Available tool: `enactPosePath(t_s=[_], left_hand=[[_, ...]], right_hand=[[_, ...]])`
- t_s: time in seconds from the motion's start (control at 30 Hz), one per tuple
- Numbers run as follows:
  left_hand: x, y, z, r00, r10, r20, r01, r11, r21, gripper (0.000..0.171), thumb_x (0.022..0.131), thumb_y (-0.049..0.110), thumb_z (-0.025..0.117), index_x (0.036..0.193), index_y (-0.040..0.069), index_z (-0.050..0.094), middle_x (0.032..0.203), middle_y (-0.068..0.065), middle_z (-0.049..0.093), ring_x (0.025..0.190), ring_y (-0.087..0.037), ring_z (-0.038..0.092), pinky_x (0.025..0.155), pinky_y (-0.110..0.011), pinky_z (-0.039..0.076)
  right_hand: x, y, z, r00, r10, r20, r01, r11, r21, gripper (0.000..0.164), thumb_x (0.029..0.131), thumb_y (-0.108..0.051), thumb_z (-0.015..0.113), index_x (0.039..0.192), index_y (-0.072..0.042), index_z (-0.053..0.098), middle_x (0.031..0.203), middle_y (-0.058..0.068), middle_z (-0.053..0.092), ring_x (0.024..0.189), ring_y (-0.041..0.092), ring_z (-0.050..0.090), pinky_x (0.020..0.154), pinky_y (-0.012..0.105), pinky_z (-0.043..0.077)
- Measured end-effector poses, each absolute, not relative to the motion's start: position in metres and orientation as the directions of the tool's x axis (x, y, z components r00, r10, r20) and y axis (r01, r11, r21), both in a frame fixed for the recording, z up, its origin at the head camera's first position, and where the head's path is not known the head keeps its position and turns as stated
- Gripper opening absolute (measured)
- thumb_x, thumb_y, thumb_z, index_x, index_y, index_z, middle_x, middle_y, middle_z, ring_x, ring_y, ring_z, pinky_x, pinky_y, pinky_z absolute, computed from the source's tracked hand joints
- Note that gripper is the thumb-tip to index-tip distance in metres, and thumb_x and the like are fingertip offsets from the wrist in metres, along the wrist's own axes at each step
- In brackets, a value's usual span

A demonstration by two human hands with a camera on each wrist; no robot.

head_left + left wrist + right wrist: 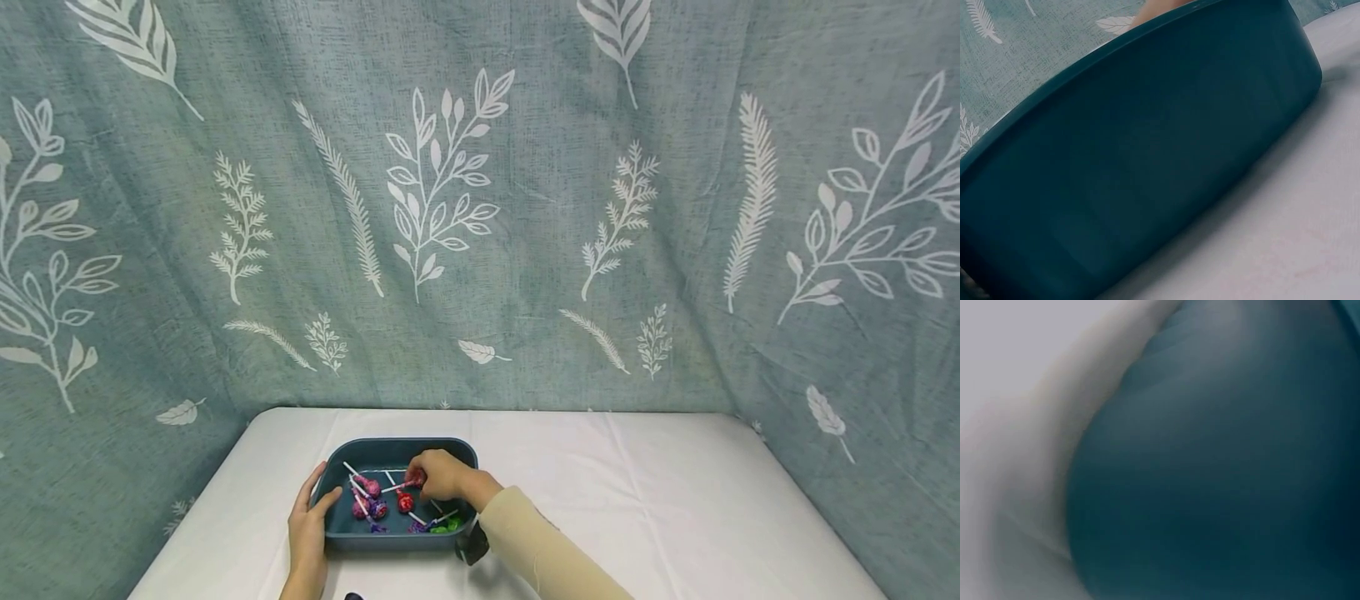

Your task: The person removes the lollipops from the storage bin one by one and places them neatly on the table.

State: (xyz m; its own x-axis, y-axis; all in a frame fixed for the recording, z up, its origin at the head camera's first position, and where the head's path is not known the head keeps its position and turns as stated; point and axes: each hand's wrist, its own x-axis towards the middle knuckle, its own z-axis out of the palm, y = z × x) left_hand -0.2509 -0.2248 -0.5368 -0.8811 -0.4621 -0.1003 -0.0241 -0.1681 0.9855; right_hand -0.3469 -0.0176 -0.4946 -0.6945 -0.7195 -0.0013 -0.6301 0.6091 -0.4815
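A dark teal plastic tray [401, 542] with rounded corners stands on the white-covered table, lollipops lying inside it. My left hand [306, 527] grips its left rim, thumb over the edge and fingers along the outer side. My right hand [447, 478] reaches in over the right side and pinches a red lollipop [417, 481], its white stick pointing left. Below that lies another red lollipop [405, 502]. Pink lollipops [369, 487] and purple lollipops [379, 509] cluster at the left, with green lollipops [448, 525] in the front right corner. The tray's outer wall [1147, 144] fills much of both wrist views.
A white cloth [600, 483] covers the table and extends well to the right of the tray. Green-grey curtains [540, 250] with white leaf prints hang behind the table and at both sides. A dark wrist device [472, 546] sits under the right forearm, beside the tray's front right corner.
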Motion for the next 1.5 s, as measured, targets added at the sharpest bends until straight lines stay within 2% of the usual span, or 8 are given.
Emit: enactPosePath(t_s=[0.2,0.4,0.5,0.73,0.97,1.13,1.5], left_hand=[[-0.250,-0.223,-0.537,-0.886,-0.452,-0.104,-0.026,-0.176,0.984,0.061,0.095,0.015,0.060,0.150,0.012,0.034,0.158,-0.007,0.021,0.145,-0.027,0.011,0.115,-0.045,0.013],[-0.250,-0.222,-0.536,-0.886,-0.452,-0.104,-0.026,-0.177,0.984,0.061,0.095,0.014,0.060,0.150,0.011,0.034,0.158,-0.007,0.022,0.145,-0.027,0.011,0.115,-0.044,0.013],[-0.250,-0.221,-0.535,-0.884,-0.455,-0.104,-0.023,-0.179,0.984,0.061,0.094,0.014,0.060,0.150,0.012,0.035,0.158,-0.007,0.022,0.145,-0.026,0.012,0.115,-0.043,0.013],[-0.252,-0.222,-0.534,-0.881,-0.460,-0.111,-0.031,-0.177,0.984,0.061,0.095,0.014,0.060,0.150,0.013,0.035,0.158,-0.007,0.022,0.145,-0.026,0.011,0.116,-0.043,0.011],[-0.250,-0.223,-0.533,-0.878,-0.468,-0.100,-0.022,-0.170,0.985,0.060,0.095,0.013,0.059,0.150,0.012,0.036,0.157,-0.008,0.023,0.145,-0.025,0.014,0.116,-0.043,0.013],[-0.250,-0.223,-0.533,-0.885,-0.453,-0.111,-0.028,-0.185,0.982,0.059,0.095,0.014,0.058,0.150,0.014,0.035,0.157,-0.007,0.025,0.144,-0.025,0.018,0.115,-0.042,0.018],[-0.251,-0.222,-0.534,-0.869,-0.481,-0.119,-0.031,-0.186,0.982,0.058,0.095,0.015,0.059,0.149,0.013,0.038,0.157,-0.008,0.025,0.144,-0.025,0.017,0.115,-0.044,0.016]], right_hand=[[-0.344,-0.014,-0.498,-0.727,-0.685,0.044,-0.612,0.618,-0.495,0.021,0.073,0.003,0.080,0.087,-0.011,0.071,0.070,-0.008,0.056,0.065,0.003,0.046,0.059,0.018,0.042],[-0.345,-0.011,-0.500,-0.755,-0.651,0.087,-0.583,0.604,-0.543,0.017,0.074,0.006,0.076,0.082,-0.009,0.072,0.064,-0.010,0.054,0.060,0.002,0.046,0.054,0.017,0.041],[-0.345,-0.009,-0.498,-0.759,-0.644,0.096,-0.569,0.583,-0.580,0.015,0.077,0.005,0.075,0.084,-0.008,0.072,0.066,-0.010,0.056,0.061,0.002,0.047,0.055,0.017,0.041],[-0.340,-0.001,-0.482,-0.760,-0.637,0.129,-0.557,0.535,-0.635,0.013,0.082,-0.004,0.076,0.093,-0.009,0.073,0.084,-0.003,0.069,0.071,0.002,0.054,0.067,0.021,0.047],[-0.336,0.012,-0.473,-0.754,-0.624,0.207,-0.560,0.446,-0.698,0.014,0.082,-0.006,0.076,0.095,-0.008,0.073,0.085,-0.003,0.070,0.071,0.002,0.059,0.066,0.020,0.048],[-0.332,0.028,-0.466,-0.792,-0.558,0.248,-0.514,0.390,-0.764,0.016,0.083,-0.010,0.076,0.098,-0.008,0.073,0.086,-0.003,0.068,0.074,0.007,0.061,0.066,0.021,0.050],[-0.319,0.062,-0.450,-0.872,-0.413,0.264,-0.412,0.326,-0.851,0.020,0.083,-0.012,0.076,0.102,-0.007,0.072,0.089,0.002,0.067,0.078,0.016,0.061,0.067,0.025,0.050]])
